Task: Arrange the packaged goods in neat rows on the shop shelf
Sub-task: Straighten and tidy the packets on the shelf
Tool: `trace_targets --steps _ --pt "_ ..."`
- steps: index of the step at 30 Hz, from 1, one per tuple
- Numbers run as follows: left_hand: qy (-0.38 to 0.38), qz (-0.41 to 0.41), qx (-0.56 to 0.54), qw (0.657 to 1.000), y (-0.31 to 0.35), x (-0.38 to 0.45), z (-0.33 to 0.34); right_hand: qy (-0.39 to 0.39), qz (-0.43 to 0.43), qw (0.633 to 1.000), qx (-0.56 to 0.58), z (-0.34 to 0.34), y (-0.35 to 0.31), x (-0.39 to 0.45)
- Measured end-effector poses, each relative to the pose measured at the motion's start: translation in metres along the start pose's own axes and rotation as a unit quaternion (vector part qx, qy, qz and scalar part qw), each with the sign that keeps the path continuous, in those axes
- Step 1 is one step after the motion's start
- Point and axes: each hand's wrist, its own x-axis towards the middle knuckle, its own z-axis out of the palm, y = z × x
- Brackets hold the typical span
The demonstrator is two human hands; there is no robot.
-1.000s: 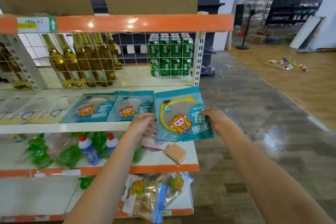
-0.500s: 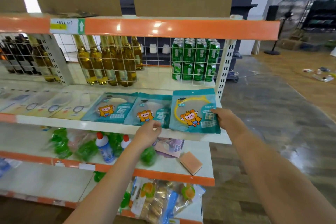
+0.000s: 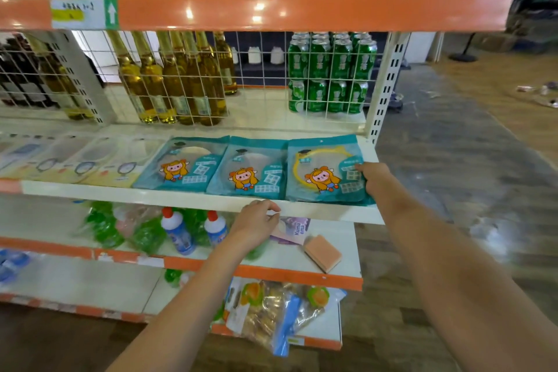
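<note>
Right hand (image 3: pixel 374 180) rested on the right edge of the rightmost teal packet (image 3: pixel 327 170), thumb on its upper face near the printed grid, the other fingers curled at the edge; whether they gripped underneath could not be told. That packet lay flat at the right end of the white shelf (image 3: pixel 187 198), its front corner just overhanging the shelf's front edge, its left edge touching or slightly lapping the middle teal packet (image 3: pixel 247 169); a third teal packet (image 3: pixel 184 164) lay left of that.

Left hand (image 3: pixel 255 225) hung below the shelf's front lip, fingers loosely curled, holding nothing visible.

Judgement: packets were probably light, thin and floppy, with a glossy film likely to slide on the painted shelf. A side edge seemed the best hold; flat fingers would nudge it square.

Writing: packet text too small to read. A purple pack (image 3: pixel 294 231) on the shelf below read "Kuma ema".
</note>
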Motion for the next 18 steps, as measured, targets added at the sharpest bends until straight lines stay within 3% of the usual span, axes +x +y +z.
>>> trace_targets --steps 18 --pt "-0.014 0.045 -0.015 0.999 -0.006 0.015 0.006 0.051 -0.005 0.998 -0.027 -0.002 0.003 0.015"
